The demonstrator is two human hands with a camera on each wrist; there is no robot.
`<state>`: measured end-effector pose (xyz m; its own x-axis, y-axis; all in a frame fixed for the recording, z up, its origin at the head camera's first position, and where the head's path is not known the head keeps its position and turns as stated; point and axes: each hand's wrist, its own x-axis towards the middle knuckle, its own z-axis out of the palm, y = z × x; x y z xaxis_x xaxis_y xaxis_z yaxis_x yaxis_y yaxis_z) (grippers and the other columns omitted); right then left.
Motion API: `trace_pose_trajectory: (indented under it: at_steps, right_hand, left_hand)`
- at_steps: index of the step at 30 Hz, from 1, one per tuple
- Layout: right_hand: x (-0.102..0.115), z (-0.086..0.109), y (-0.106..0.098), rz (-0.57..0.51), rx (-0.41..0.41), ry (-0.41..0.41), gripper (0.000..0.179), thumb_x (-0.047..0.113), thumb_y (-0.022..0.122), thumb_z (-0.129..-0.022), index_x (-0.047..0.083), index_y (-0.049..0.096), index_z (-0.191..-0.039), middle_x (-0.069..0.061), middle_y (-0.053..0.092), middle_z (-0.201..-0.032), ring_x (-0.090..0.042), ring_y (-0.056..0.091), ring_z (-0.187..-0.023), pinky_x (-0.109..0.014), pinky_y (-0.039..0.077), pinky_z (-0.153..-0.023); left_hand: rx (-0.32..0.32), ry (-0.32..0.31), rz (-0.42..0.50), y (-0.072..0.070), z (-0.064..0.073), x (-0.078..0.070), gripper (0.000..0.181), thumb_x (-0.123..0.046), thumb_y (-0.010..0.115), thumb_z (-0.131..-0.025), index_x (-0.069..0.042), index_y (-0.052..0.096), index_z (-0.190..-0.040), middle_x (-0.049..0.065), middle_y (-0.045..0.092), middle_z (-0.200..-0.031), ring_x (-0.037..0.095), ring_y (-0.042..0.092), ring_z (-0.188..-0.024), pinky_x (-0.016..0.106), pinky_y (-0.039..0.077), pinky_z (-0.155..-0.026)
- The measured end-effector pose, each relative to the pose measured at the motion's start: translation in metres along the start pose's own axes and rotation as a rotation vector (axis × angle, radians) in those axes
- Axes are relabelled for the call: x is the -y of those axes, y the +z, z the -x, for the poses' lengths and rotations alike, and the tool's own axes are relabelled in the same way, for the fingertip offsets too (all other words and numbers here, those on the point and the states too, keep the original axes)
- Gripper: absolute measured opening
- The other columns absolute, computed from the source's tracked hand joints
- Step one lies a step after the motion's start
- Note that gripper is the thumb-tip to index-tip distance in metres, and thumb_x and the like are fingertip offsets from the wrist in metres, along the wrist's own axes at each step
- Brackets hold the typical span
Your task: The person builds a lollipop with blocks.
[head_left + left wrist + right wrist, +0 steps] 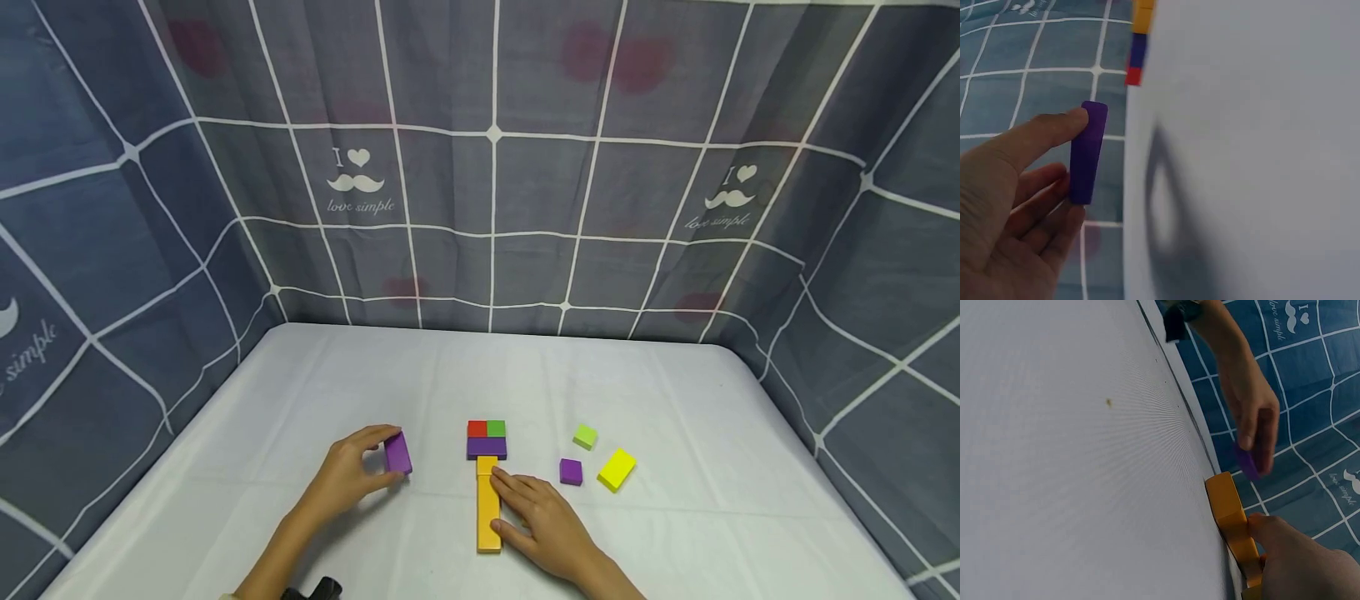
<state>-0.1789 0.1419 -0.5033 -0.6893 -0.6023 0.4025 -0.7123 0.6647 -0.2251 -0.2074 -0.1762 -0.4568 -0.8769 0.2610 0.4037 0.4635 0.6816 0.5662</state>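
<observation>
My left hand (347, 471) pinches a purple block (398, 452) between thumb and fingertips, left of the row of blocks. In the left wrist view this purple block (1088, 153) stands upright in the grip, away from the white surface. My right hand (546, 527) rests with extended fingers against the right side of a long orange block (487, 515). Beyond that come a short orange block (486, 465), a blue-purple block (487, 448) set crosswise, then a red block (477, 428) and a green block (496, 428) side by side. The right wrist view shows my thumb touching an orange block (1240, 540).
Right of the row lie a lime green block (585, 437), a small purple block (571, 472) and a yellow block (617, 470). A white cloth (675, 400) covers the table. Grey-blue checked curtains (540, 183) enclose its back and sides. A black object (324, 588) shows at the near edge.
</observation>
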Motion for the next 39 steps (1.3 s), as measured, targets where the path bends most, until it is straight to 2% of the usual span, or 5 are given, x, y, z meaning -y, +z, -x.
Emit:
trace_pose_trajectory:
  at_steps: [8, 13, 28, 35, 39]
  right_hand:
    - [0.001, -0.001, 0.001, -0.001, 0.004, 0.0, 0.055, 0.047, 0.046, -0.094, 0.014, 0.045, -0.138, 0.006, 0.04, -0.142, -0.016, 0.046, -0.119, -0.038, 0.039, -0.098]
    - [0.002, -0.002, 0.0, -0.017, 0.027, 0.015, 0.055, 0.047, 0.046, -0.093, 0.015, 0.044, -0.138, 0.007, 0.04, -0.142, -0.015, 0.046, -0.12, -0.039, 0.04, -0.098]
    - [0.001, -0.002, 0.001, -0.004, 0.026, 0.013, 0.055, 0.048, 0.046, -0.093, 0.015, 0.044, -0.138, 0.007, 0.04, -0.142, -0.015, 0.046, -0.12, -0.039, 0.04, -0.098]
    - [0.001, -0.002, 0.0, -0.002, 0.023, 0.013, 0.055, 0.047, 0.046, -0.093, 0.015, 0.045, -0.138, 0.006, 0.04, -0.142, -0.015, 0.046, -0.12, -0.039, 0.04, -0.098]
    - [0.001, -0.001, 0.0, 0.004, 0.023, 0.016, 0.055, 0.048, 0.046, -0.093, 0.015, 0.045, -0.138, 0.006, 0.04, -0.142, -0.015, 0.046, -0.12, -0.039, 0.04, -0.098]
  left_hand:
    - [0.088, 0.045, 0.118, 0.023, -0.054, 0.002, 0.059, -0.01, 0.083, -0.065, -0.003, 0.061, -0.119, 0.01, 0.059, -0.119, 0.026, 0.058, -0.104, 0.038, 0.052, -0.083]
    - [0.171, 0.045, 0.175, 0.042, -0.073, 0.008, 0.059, -0.01, 0.082, -0.068, 0.0, 0.059, -0.121, 0.014, 0.059, -0.12, 0.028, 0.057, -0.105, 0.038, 0.05, -0.087]
    - [0.286, -0.008, 0.184, 0.066, -0.088, 0.01, 0.058, -0.006, 0.077, -0.073, -0.004, 0.056, -0.126, 0.012, 0.056, -0.126, 0.028, 0.053, -0.114, 0.039, 0.043, -0.097]
    - [0.264, -0.005, 0.198, 0.065, -0.087, 0.012, 0.069, -0.013, 0.08, -0.071, -0.003, 0.05, -0.132, 0.012, 0.046, -0.137, 0.03, 0.042, -0.125, 0.042, 0.035, -0.103]
    - [0.244, -0.052, 0.202, 0.065, -0.083, 0.014, 0.07, -0.02, 0.081, -0.071, -0.004, 0.05, -0.132, 0.013, 0.048, -0.135, 0.03, 0.042, -0.126, 0.043, 0.034, -0.104]
